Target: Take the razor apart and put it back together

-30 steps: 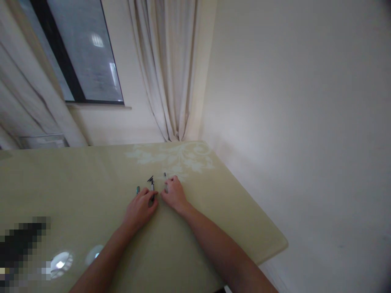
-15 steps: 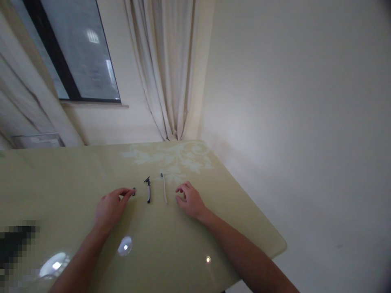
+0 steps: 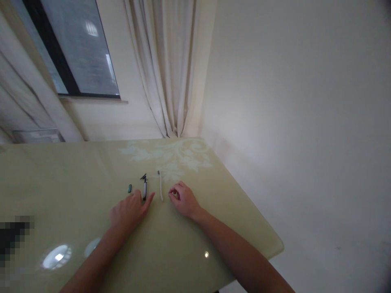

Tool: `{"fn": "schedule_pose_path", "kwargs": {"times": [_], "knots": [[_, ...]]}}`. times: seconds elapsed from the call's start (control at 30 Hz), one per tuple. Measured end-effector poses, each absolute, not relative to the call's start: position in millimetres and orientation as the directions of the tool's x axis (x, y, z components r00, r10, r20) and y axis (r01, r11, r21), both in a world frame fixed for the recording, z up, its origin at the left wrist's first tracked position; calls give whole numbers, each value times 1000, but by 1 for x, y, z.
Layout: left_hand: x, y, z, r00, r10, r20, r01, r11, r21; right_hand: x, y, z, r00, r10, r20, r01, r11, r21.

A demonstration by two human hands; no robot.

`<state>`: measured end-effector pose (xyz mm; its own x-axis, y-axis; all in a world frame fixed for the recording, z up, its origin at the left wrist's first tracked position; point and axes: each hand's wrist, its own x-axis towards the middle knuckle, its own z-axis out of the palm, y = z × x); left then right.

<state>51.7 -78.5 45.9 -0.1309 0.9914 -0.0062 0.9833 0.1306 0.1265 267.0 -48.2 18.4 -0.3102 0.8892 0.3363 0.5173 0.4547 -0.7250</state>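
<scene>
A razor [image 3: 144,189] with a grey and black handle lies on the table, its head pointing away from me. My left hand [image 3: 130,209] is at the handle's lower end, thumb stretched out to the right and fingers apart; whether it touches the razor I cannot tell. Just beyond those fingers lies a small dark piece with a green strip [image 3: 130,188], like a razor cartridge. Right of the razor is a thin white toothbrush [image 3: 160,187] with a dark head. My right hand [image 3: 185,201] rests beside it, thumb and index fingertip together in a ring, with nothing visible in them.
The pale green glossy table [image 3: 171,252] has a white leaf pattern at its far corner and bright lamp reflections. A wall [image 3: 290,122] runs along its right side. Curtains [image 3: 165,61] and a window [image 3: 82,49] stand behind. A blurred dark patch [image 3: 15,234] is at the left.
My left hand has let go of the small dark piece and moved right to the razor's handle. My right thumb and index finger have closed together. The view has shifted slightly.
</scene>
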Motion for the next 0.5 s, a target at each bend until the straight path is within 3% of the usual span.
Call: {"fn": "schedule_pose_path", "kwargs": {"times": [0.2,0.4,0.5], "knots": [[54,-73,39,-122,992,-25,988,124,93,267,-45,17,-278,902,331,516,431,-740],[42,-68,43,-124,990,-73,981,133,143,269,-44,17,-250,906,343,487,424,-764],[38,-71,50,-136,991,-11,973,136,187,267,-46,22,-193,912,362,430,411,-804]]}}
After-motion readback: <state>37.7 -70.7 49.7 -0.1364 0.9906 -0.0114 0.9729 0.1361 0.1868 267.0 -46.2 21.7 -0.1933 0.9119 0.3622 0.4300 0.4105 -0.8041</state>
